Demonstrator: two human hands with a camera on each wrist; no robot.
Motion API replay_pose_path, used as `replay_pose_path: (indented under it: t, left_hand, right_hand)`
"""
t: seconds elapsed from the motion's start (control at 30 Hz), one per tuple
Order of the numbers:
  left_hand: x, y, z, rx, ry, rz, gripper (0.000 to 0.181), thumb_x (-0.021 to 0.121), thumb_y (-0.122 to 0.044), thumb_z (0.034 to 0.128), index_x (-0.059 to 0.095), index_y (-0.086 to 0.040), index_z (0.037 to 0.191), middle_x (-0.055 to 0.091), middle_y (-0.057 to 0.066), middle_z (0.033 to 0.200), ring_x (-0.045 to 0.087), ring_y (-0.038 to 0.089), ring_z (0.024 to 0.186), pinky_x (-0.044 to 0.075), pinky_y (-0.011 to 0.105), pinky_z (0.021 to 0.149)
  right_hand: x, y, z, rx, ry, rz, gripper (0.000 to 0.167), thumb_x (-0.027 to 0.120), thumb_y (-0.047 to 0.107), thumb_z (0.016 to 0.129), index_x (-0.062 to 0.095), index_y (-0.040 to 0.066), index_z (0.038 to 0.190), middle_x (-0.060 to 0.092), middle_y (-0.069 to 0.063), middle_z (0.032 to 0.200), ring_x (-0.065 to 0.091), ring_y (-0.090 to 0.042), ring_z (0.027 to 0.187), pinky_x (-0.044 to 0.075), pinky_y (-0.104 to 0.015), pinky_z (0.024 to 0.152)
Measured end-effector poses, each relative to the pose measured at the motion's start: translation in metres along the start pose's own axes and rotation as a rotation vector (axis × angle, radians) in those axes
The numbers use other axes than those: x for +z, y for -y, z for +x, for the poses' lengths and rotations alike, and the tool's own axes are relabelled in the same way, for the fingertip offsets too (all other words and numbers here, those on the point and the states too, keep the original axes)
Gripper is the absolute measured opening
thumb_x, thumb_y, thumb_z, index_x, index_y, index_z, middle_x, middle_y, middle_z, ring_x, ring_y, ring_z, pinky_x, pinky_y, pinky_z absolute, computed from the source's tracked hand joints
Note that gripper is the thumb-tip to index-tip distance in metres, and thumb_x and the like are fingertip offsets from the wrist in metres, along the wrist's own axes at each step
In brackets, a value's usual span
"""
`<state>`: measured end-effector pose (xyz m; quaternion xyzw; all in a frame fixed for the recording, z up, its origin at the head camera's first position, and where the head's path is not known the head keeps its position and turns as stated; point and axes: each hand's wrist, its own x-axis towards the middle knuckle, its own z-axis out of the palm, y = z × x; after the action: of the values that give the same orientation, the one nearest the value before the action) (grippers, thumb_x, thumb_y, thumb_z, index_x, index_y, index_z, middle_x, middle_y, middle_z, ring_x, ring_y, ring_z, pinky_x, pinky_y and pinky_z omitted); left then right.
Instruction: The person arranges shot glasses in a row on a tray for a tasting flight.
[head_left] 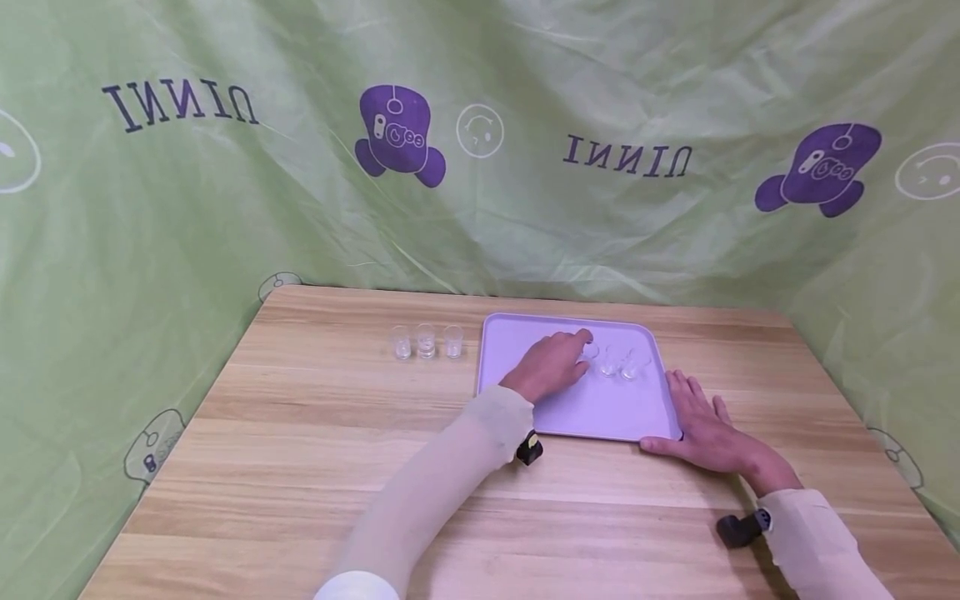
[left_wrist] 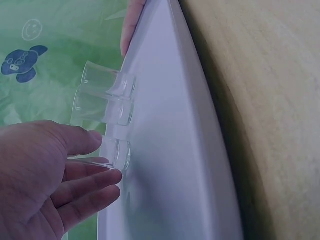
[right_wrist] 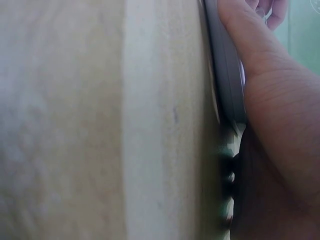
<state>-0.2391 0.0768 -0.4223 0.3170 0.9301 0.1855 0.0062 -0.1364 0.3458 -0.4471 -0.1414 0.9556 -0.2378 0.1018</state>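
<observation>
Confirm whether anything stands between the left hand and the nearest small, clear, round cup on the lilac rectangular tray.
Nothing visible does: the left hand has thumb and fingers around that clear cup. Two other clear cups stand beyond it on the lilac tray, not between.

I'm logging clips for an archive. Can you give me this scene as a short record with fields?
Surface: light-brown wood-grain table
Tray: pale purple rectangular tray with a raised rim, lying on the table
Left hand: pinches a small clear round cup, glass or plastic, at the tray
Right hand: rests at the tray's right edge, by the near corner
Other cups on tray: two similar clear cups, beside the held one
Cups off tray: three clear cups in a row, left of the tray
Backdrop: green cloth with purple prints
</observation>
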Motion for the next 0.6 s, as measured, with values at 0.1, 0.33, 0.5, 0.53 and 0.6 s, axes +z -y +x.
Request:
replay_pose_path:
  t: [0.1,0.33,0.5,0.53,0.6]
  left_hand:
    - [0.0007,0.0003,0.0004,0.009,-0.010,0.007,0.038,0.064,-0.020,0.1029,0.058,-0.009,0.139,0.071,0.007,0.120,0.068,0.019,0.106,0.055,0.031,0.088]
    - [0.0039,-0.0024,0.0041,-0.017,-0.002,-0.027,0.040,0.064,-0.020,0.1029,0.057,-0.010,0.142,0.071,0.007,0.123,0.068,0.020,0.107,0.054,0.031,0.089]
    - [0.0051,-0.0030,0.0050,-0.035,0.005,-0.041,0.042,0.064,-0.022,0.1035,0.056,-0.012,0.143,0.070,0.007,0.124,0.068,0.020,0.109,0.054,0.032,0.091]
    - [0.0051,-0.0032,0.0051,-0.036,0.004,-0.039,0.042,0.064,-0.022,0.1035,0.056,-0.012,0.143,0.071,0.006,0.123,0.068,0.020,0.108,0.054,0.032,0.090]
    - [0.0051,-0.0034,0.0053,-0.036,0.001,-0.035,0.042,0.064,-0.023,0.1034,0.056,-0.012,0.143,0.071,0.006,0.123,0.068,0.020,0.107,0.055,0.032,0.088]
  right_hand:
    - [0.0013,0.0002,0.0007,0.001,-0.001,0.003,0.123,0.076,0.050,0.089,-0.005,-0.011,0.158,-0.003,-0.041,0.161,-0.007,-0.060,0.146,-0.006,-0.081,0.106]
    - [-0.0017,0.0035,0.0005,0.015,0.027,0.002,0.123,0.074,0.052,0.090,-0.008,-0.010,0.158,-0.006,-0.040,0.161,-0.009,-0.058,0.147,-0.008,-0.079,0.108]
    - [-0.0024,0.0040,0.0002,0.015,0.033,0.008,0.122,0.073,0.052,0.090,-0.008,-0.009,0.158,-0.007,-0.039,0.162,-0.010,-0.057,0.148,-0.009,-0.077,0.109]
    - [-0.0025,0.0038,0.0002,0.015,0.034,0.007,0.122,0.073,0.052,0.091,-0.008,-0.009,0.158,-0.007,-0.039,0.162,-0.010,-0.057,0.148,-0.009,-0.077,0.109]
    - [-0.0027,0.0033,0.0003,0.015,0.033,0.005,0.122,0.073,0.052,0.090,-0.008,-0.009,0.158,-0.007,-0.039,0.162,-0.010,-0.057,0.148,-0.009,-0.078,0.109]
